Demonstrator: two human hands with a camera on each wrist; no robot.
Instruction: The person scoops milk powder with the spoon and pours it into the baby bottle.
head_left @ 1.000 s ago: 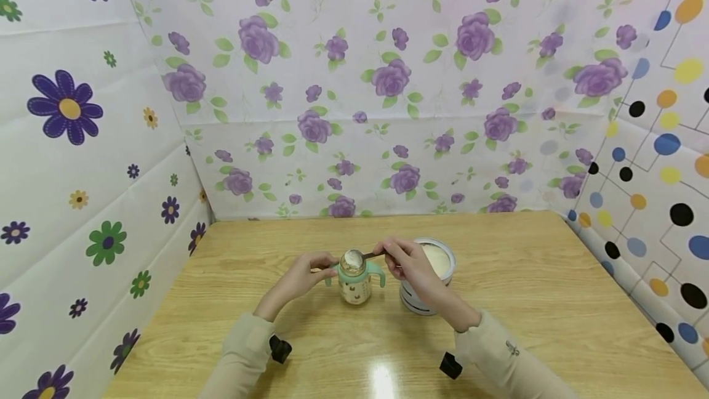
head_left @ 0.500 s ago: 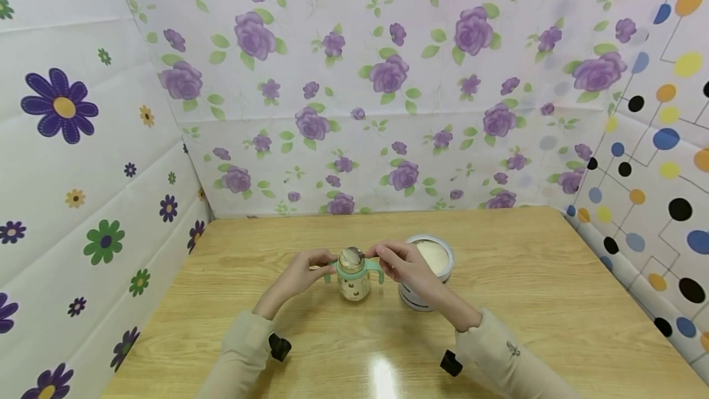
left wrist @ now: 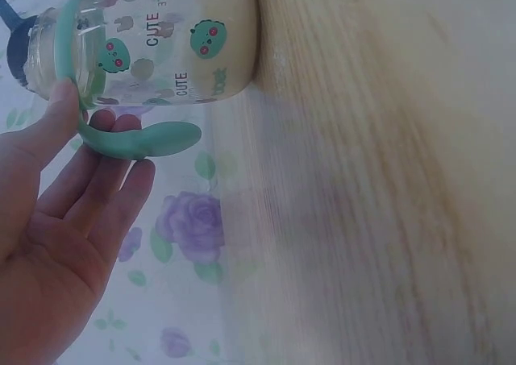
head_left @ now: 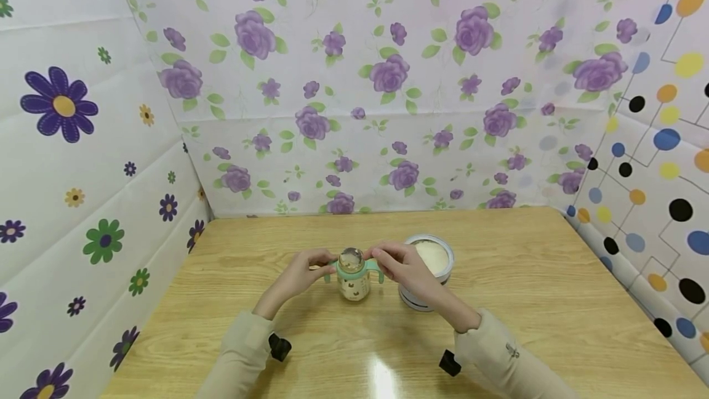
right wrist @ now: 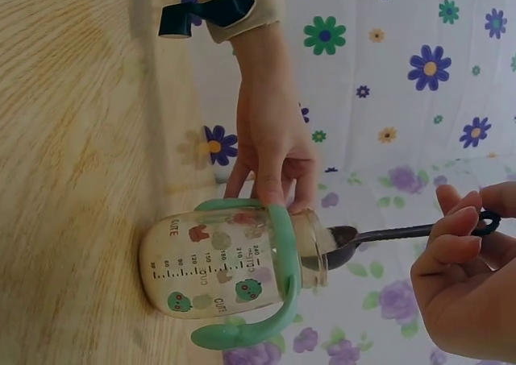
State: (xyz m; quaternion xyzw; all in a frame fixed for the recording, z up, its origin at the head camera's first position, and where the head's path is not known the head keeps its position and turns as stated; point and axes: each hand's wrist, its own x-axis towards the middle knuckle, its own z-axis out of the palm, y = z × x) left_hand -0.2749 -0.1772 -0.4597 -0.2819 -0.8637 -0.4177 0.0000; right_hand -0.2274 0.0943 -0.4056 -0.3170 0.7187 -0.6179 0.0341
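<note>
A clear baby bottle (head_left: 354, 289) with green handles and printed figures stands on the table, its mouth uncovered. Pale powder or liquid shows in its lower part in the left wrist view. My left hand (head_left: 301, 273) pinches the bottle's left handle (left wrist: 141, 142) between thumb and fingers. In my right hand (head_left: 403, 266) is a dark spoon (right wrist: 395, 234), gripped by its handle. The spoon's bowl is tipped into the bottle's mouth, with pale powder beside it in the neck (right wrist: 309, 238).
Just right of the bottle, partly behind my right hand, stands an open tin (head_left: 412, 299) of cream-coloured powder (head_left: 433, 256). The wooden table (head_left: 515, 300) is bordered by patterned cloth walls (head_left: 354, 116). A black device (head_left: 280, 347) hangs at each wrist.
The spoon, heaped with white powder over the bottle's mouth a second ago, has tipped, and its powder has dropped away. My right hand has shifted slightly left. My left hand keeps its hold.
</note>
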